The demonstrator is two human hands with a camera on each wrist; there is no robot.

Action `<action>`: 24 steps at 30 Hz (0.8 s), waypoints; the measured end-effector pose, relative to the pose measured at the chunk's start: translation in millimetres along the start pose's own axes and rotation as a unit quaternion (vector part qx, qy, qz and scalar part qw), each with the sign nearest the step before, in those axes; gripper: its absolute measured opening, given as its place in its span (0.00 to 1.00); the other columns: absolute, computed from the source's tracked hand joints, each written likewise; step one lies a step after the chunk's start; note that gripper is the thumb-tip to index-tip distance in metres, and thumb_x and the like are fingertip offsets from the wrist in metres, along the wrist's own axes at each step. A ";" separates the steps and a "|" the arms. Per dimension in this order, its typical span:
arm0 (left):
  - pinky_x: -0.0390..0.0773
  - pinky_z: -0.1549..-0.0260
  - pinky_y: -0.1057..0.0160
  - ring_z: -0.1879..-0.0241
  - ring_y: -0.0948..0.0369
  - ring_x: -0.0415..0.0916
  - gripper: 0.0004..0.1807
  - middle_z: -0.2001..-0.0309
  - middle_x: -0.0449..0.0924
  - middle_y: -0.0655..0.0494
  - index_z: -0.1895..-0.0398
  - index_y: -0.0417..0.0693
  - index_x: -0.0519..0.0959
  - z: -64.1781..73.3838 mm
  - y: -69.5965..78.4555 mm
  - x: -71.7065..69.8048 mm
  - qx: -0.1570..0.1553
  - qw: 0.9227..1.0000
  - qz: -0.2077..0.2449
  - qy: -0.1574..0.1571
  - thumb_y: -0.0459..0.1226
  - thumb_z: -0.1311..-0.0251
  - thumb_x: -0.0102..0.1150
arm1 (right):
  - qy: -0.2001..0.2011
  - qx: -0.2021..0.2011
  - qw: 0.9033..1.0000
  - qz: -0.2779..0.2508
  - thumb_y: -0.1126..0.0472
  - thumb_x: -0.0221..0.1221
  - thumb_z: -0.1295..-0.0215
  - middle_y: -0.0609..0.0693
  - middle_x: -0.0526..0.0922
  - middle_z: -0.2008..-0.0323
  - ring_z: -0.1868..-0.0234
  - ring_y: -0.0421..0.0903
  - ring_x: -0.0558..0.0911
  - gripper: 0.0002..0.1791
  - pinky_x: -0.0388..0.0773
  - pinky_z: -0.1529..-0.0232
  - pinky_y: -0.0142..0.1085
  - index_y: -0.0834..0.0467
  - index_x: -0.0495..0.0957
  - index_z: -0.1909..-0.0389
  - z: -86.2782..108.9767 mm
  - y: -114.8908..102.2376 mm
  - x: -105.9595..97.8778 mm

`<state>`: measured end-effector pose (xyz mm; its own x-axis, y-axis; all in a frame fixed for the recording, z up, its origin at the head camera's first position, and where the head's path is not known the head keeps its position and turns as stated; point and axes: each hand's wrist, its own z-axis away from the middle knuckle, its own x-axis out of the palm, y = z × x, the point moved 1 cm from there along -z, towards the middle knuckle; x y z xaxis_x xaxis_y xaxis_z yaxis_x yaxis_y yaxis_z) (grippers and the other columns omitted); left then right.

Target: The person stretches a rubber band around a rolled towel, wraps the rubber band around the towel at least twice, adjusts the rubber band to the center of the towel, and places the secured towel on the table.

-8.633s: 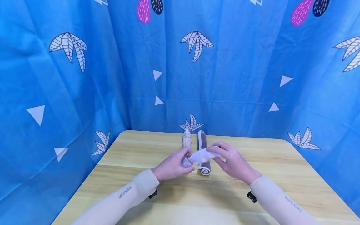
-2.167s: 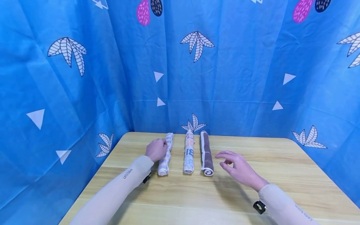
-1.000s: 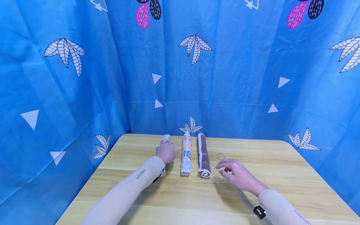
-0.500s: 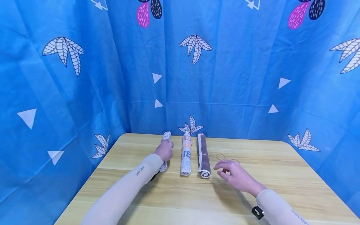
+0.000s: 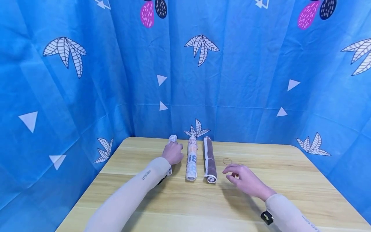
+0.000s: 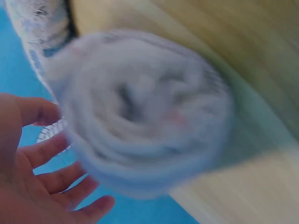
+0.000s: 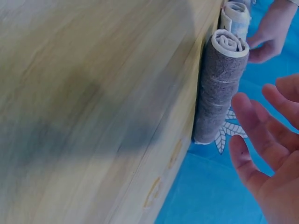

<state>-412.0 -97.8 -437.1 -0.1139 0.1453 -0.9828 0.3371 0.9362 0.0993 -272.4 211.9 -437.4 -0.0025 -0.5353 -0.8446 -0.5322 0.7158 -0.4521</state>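
Three rolled towels lie side by side on the wooden table (image 5: 185, 206). My left hand (image 5: 173, 152) is over the left one, a pale striped rolled towel (image 5: 173, 138), covering its middle. In the left wrist view, that towel's spiral end fills the centre, blurred, with my spread, loosely bent fingers at its side. Beside it lie a white rolled towel with printed blue figures (image 5: 191, 159) and a brown rolled towel with white edging (image 5: 210, 161). Right of the brown one, my right hand (image 5: 244, 181) hovers with relaxed fingers and holds nothing.
Thin rubber bands (image 7: 152, 191) lie on the table close to my right hand; one loop (image 5: 227, 161) shows just beyond its fingertips. A blue patterned curtain (image 5: 246, 80) stands behind the table and along both sides.
Earlier both hands held the striped towel over the other two; it now lies left of them. My left hand has shifted along it and its fingers have loosened. The right hand has barely moved lately.
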 end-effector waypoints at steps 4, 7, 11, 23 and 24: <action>0.81 0.55 0.51 0.59 0.51 0.80 0.16 0.60 0.84 0.47 0.55 0.42 0.83 -6.9 14.6 -3.1 -0.002 0.999 0.036 -0.003 0.45 0.35 0.60 | -0.001 -0.001 1.000 0.002 0.63 0.62 0.32 0.46 0.85 0.49 0.62 0.32 0.79 0.11 0.80 0.56 0.36 0.53 0.85 0.52 -0.2 2.1 -0.2; 0.80 0.63 0.54 0.67 0.54 0.78 0.16 0.67 0.81 0.49 0.64 0.44 0.82 -13.7 23.0 -3.8 -0.031 0.997 0.064 -0.028 0.49 0.33 0.58 | -0.003 -0.002 1.000 0.004 0.62 0.62 0.33 0.46 0.85 0.50 0.62 0.32 0.79 0.11 0.81 0.57 0.37 0.53 0.85 0.52 -0.7 2.9 0.5; 0.79 0.63 0.56 0.67 0.55 0.76 0.20 0.65 0.81 0.51 0.62 0.46 0.82 -26.0 29.1 0.9 -0.064 0.993 0.084 -0.054 0.54 0.32 0.55 | -0.008 0.000 1.000 0.004 0.63 0.62 0.33 0.46 0.85 0.50 0.63 0.32 0.79 0.11 0.81 0.57 0.39 0.54 0.85 0.52 -1.1 3.9 1.4; 0.76 0.71 0.62 0.68 0.57 0.77 0.24 0.64 0.79 0.51 0.52 0.40 0.80 -66.4 31.6 23.0 -0.115 0.973 0.180 -0.092 0.52 0.36 0.62 | -0.013 0.003 1.000 0.007 0.61 0.62 0.32 0.47 0.85 0.49 0.63 0.32 0.80 0.11 0.81 0.55 0.39 0.54 0.85 0.51 -2.5 7.1 2.9; 0.76 0.71 0.63 0.68 0.57 0.77 0.24 0.64 0.80 0.50 0.52 0.40 0.80 -68.5 30.6 24.5 -0.118 0.971 0.185 -0.096 0.52 0.36 0.62 | -0.014 0.004 1.000 0.007 0.61 0.62 0.32 0.47 0.85 0.49 0.63 0.32 0.80 0.11 0.81 0.55 0.39 0.54 0.85 0.51 -2.5 7.7 3.0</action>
<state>-468.5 -43.6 -447.4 0.1574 0.4443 -0.8820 0.0952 0.8821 0.4613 -278.6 214.7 -442.6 0.0136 -0.5134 -0.8580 -0.5252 0.7265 -0.4431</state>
